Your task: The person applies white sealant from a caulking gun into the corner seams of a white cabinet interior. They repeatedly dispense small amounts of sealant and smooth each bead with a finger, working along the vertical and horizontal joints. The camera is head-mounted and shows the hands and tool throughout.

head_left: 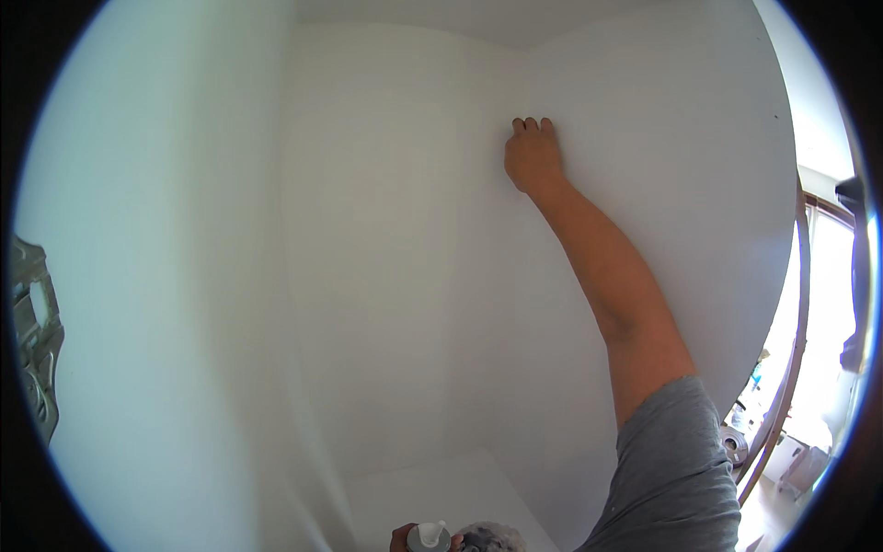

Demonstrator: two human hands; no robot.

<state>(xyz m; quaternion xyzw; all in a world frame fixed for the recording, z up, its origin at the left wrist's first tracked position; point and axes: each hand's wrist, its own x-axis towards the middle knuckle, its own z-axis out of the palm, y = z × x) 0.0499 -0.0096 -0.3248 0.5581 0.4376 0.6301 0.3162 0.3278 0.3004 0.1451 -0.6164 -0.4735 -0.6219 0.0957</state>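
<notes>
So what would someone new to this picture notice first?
Probably the bare right arm reaching up from the lower right, its right hand at the white wall above centre. Next, the grey-and-white container in the left hand at the bottom edge, then the cut-out metal piece at far left.

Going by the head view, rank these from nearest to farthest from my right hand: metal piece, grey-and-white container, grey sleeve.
From your right hand, as the head view shows it:
1. Grey sleeve: on the same arm, lower right.
2. Grey-and-white container: at the lower edge, left of the sleeve.
3. Metal piece: at the far left edge.
</notes>
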